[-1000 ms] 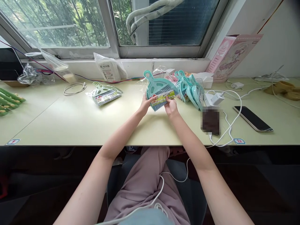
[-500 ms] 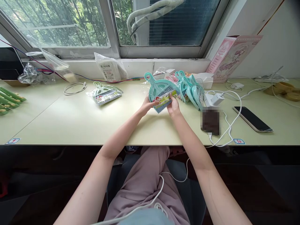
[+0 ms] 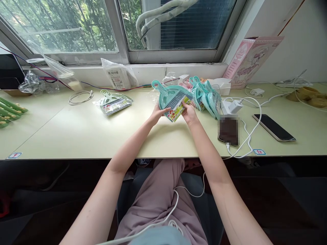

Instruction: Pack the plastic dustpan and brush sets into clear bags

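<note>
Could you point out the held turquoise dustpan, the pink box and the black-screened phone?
Turquoise dustpan (image 3: 169,96): head view, on the pan itself.
Pink box (image 3: 255,62): head view, on its printed face.
Black-screened phone (image 3: 275,127): head view, on its screen.

The person wears loose, dusty-mauve trousers (image 3: 153,204), softly creased over the thighs, and a pale blue-grey top (image 3: 162,237). A white cable (image 3: 176,200) crosses the trousers. The left hand (image 3: 157,115) and right hand (image 3: 189,114) are bare.

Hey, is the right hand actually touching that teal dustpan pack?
Touching. The head view shows the right hand gripping the teal dustpan pack, its thumb lying over the printed label.
</note>
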